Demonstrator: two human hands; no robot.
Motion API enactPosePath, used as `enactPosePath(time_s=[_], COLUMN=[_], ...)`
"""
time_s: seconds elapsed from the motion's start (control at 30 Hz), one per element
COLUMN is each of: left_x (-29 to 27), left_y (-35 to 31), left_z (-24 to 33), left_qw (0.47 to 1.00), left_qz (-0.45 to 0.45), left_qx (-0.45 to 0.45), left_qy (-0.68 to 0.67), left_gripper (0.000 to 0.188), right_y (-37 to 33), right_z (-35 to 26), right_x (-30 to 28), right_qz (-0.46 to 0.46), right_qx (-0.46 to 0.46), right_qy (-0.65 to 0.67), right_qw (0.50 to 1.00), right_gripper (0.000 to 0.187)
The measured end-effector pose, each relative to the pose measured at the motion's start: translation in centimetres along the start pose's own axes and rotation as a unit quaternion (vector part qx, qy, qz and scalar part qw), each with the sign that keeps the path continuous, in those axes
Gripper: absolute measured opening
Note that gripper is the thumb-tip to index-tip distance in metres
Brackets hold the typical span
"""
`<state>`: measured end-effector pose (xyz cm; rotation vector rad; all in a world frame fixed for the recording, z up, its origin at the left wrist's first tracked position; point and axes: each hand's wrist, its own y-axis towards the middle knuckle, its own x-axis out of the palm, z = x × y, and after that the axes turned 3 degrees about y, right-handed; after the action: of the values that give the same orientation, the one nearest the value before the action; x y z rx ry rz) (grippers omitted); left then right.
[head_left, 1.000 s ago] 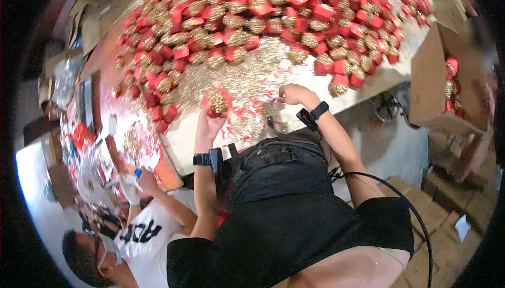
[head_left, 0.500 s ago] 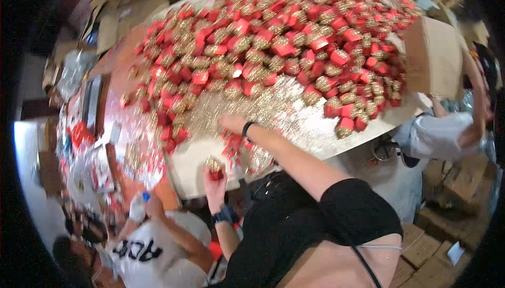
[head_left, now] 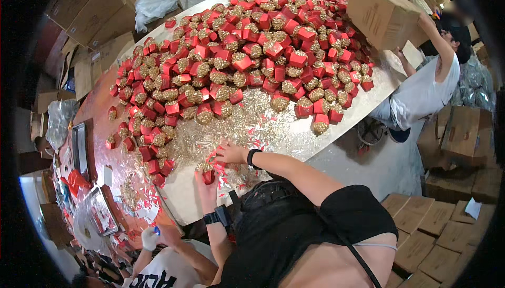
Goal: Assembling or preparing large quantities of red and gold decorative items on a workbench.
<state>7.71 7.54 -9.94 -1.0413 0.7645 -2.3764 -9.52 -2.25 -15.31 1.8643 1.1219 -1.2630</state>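
My left hand (head_left: pixel 206 192) is closed around a small red faceted pot (head_left: pixel 209 177) with a gold beaded top, close to the near edge of the table. Just beyond it, my right hand (head_left: pixel 231 153) hovers low over scattered gold beads (head_left: pixel 202 140) and thin red strips, its fingers apart and their tips close to the held pot. Whether a small piece sits at those fingertips is too fine to see. A large heap of the same red-and-gold pots (head_left: pixel 252 51) covers the table beyond both hands.
On the right a person in a white top (head_left: pixel 423 90) handles a cardboard box (head_left: pixel 384 14) at the table edge. Another person's gloved hand (head_left: pixel 150 238) works at lower left, near a dark-framed tray (head_left: pixel 103 211). Stacked cartons (head_left: pixel 426 235) stand at lower right.
My right hand has come from the gold beads toward the pot in my left hand. The view has shifted, and the person on the right and the box show more fully.
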Motion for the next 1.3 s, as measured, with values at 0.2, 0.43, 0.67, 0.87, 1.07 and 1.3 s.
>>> enactPosePath(time_s=[0.2, 0.43, 0.67, 0.87, 1.07, 1.3], left_x=[1.1, 7.9, 10.6, 16.3, 14.8, 14.2], left_y=[-0.7, 0.5, 7.7, 4.4, 5.3, 4.4], left_z=[-1.0, 1.7, -3.1, -3.8, -5.7, -5.7], left_qw=[0.817, 0.994, 0.997, 0.978, 0.992, 0.986], left_qz=[-0.065, 0.082, 0.022, 0.129, -0.01, -0.138], left_qx=[0.288, -0.074, 0.077, 0.081, 0.072, 0.069], left_qy=[0.495, -0.023, -0.012, 0.141, 0.103, 0.063], left_gripper=[0.026, 0.035, 0.041, 0.033, 0.032, 0.031], right_y=[-1.1, -1.6, -1.5, -1.8, -2.2, -5.5], right_z=[2.2, 1.8, -3.5, -3.4, -4.4, -4.2], right_x=[-0.2, -4.2, -8.7, -10.5, -12.7, -16.0], right_qz=[0.121, 0.314, 0.415, 0.468, 0.465, 0.348], right_qx=[0.178, 0.302, 0.3, 0.298, 0.268, 0.225], right_qy=[0.215, 0.844, 0.6, 0.38, 0.288, 0.409], right_qw=[0.953, 0.311, 0.615, 0.74, 0.793, 0.813], right_gripper=[0.028, 0.008, 0.014, 0.023, 0.016, 0.024])
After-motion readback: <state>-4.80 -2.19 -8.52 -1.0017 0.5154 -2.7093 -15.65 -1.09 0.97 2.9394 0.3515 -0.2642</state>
